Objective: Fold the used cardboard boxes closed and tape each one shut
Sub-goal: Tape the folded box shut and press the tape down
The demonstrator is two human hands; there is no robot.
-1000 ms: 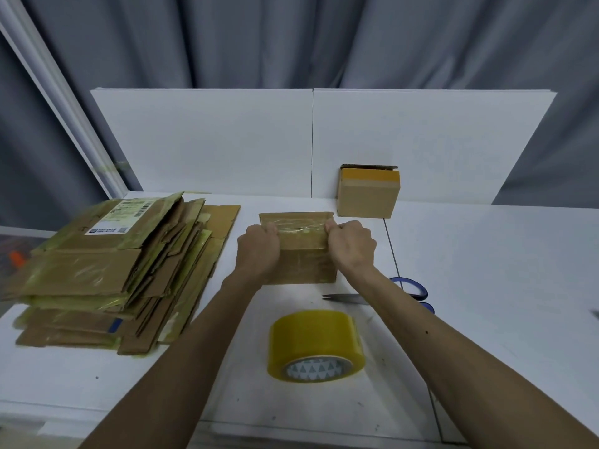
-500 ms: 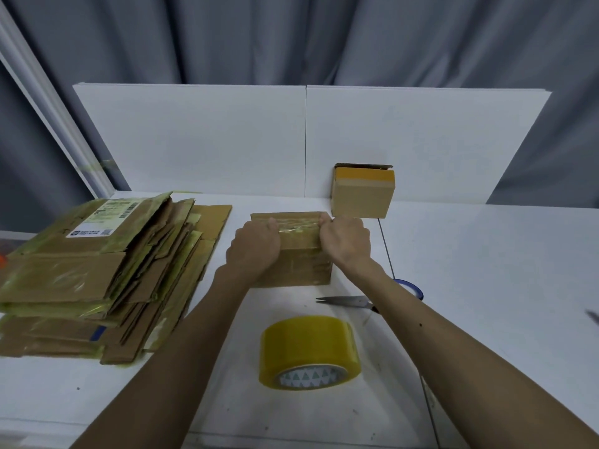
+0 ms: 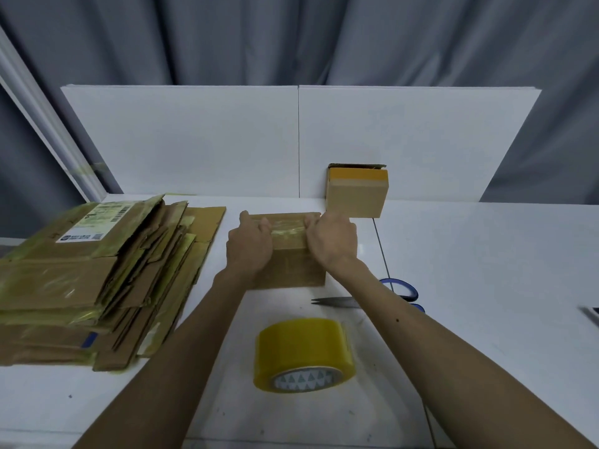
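Bench (image 3: 486,286) carries everything. Upright panels (image 3: 194,140) stand along far edge, curtain (image 3: 291,37) behind them. Stack of flattened cartons (image 3: 97,280) at left edge. Small box (image 3: 288,267) mid-bench, right of stack, apart from it. Left grip (image 3: 249,244) on small box's left side, right grip (image 3: 330,241) on its right side. Second box (image 3: 356,199) behind small box, slightly right, against panels. Tape roll (image 3: 303,354) before small box, toward near edge. Scissors (image 3: 337,301) right of roll, near small box's front right corner, partly under right forearm.

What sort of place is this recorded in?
Likely a staged packing bench, not a warehouse: a white table with white backing boards before grey curtains, a stack of flattened cardboard boxes, a tape roll and scissors.
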